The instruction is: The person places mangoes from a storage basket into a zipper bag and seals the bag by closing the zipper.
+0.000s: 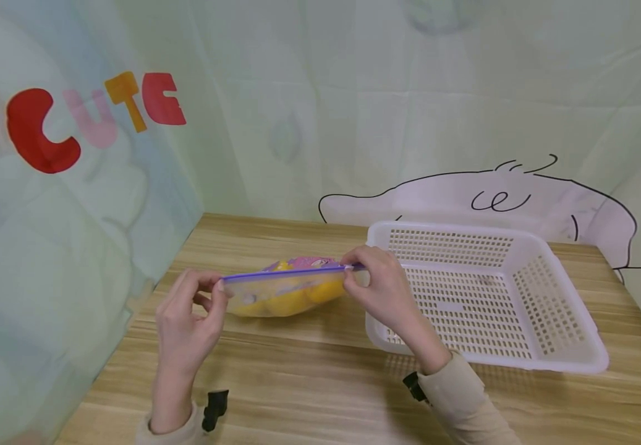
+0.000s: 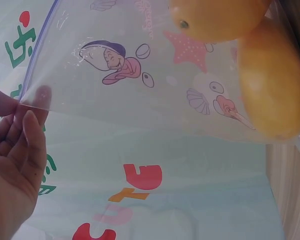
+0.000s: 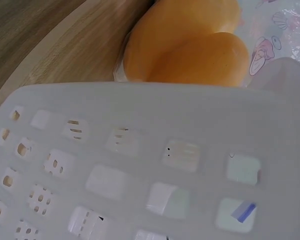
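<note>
A clear zip bag (image 1: 250, 287) with a blue-purple closure strip (image 1: 284, 272) stands on the table, holding several yellow-orange oval fruits (image 2: 274, 82). Pink and purple cartoon prints show on its plastic in the left wrist view. My left hand (image 1: 189, 321) pinches the strip's left end between thumb and fingers. At the strip's right end, my right hand (image 1: 384, 287) grips it with thumb and index finger. The strip is stretched straight between both hands. Whether the seal is closed along its length, I cannot tell. The right wrist view shows fruits but hides the right hand behind basket wall.
A white perforated plastic basket (image 1: 578, 363) stands to the right, its near-left side beside my right forearm. The wood-grain table (image 1: 298, 383) meets printed cloth walls (image 1: 275, 123) at the left and back. A black wrist mount (image 1: 216, 409) sits by my left cuff.
</note>
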`<state>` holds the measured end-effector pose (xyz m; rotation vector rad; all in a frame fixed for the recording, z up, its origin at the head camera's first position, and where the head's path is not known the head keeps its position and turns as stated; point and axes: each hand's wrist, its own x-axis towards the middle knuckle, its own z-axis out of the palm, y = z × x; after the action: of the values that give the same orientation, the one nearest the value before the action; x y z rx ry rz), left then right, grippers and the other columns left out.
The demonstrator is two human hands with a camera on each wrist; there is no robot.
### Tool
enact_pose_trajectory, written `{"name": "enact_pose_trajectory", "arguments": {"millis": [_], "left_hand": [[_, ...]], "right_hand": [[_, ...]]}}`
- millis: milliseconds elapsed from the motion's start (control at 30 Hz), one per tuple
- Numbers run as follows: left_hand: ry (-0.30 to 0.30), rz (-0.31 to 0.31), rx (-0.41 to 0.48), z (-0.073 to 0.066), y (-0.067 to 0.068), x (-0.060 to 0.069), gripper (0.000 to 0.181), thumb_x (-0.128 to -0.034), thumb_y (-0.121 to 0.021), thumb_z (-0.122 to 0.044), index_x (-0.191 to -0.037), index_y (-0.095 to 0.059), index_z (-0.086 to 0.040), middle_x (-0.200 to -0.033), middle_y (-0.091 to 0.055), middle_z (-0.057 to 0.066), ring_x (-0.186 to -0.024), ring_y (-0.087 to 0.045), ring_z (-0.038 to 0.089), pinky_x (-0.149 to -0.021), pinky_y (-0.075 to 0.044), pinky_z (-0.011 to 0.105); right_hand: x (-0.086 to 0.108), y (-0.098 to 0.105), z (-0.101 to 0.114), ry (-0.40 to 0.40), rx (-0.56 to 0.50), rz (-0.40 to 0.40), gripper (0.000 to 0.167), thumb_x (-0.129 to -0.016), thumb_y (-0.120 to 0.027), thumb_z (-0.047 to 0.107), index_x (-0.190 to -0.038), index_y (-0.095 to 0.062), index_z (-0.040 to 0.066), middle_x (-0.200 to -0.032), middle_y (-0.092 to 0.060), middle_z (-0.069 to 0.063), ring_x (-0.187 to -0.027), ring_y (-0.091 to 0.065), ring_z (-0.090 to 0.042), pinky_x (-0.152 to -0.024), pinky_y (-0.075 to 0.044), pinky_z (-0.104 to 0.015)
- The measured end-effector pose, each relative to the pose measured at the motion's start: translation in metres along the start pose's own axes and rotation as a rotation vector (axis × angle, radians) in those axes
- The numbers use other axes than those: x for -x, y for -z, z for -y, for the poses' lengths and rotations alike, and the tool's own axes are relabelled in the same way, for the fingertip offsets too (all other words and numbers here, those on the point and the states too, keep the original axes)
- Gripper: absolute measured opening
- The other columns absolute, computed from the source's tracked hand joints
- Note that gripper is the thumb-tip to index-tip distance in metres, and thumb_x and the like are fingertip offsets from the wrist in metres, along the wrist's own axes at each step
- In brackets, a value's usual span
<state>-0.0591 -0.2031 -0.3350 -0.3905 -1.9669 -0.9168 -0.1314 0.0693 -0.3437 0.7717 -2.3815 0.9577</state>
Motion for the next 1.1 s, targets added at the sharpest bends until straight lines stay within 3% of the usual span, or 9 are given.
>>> {"name": "enact_pose_trajectory", "arguments": {"millis": [1100], "left_hand": [[-0.017,0.005,-0.02,0.0006,0.0005,-0.0007,0.006,-0.0784,-0.059,0.009,-0.082,-0.062,0.006,-0.073,-0.063,0.011,-0.073,-0.05,-0.011,-0.056,-0.043,0.006]], "right_hand": [[0.0038,0.0043,-0.0054,-0.028,0.015,-0.012,0.014,-0.079,-0.063,0.007,-0.091,-0.069,0.012,-0.089,-0.071,-0.001,-0.084,-0.064,-0.016,-0.08,-0.048,-0.035]]}}
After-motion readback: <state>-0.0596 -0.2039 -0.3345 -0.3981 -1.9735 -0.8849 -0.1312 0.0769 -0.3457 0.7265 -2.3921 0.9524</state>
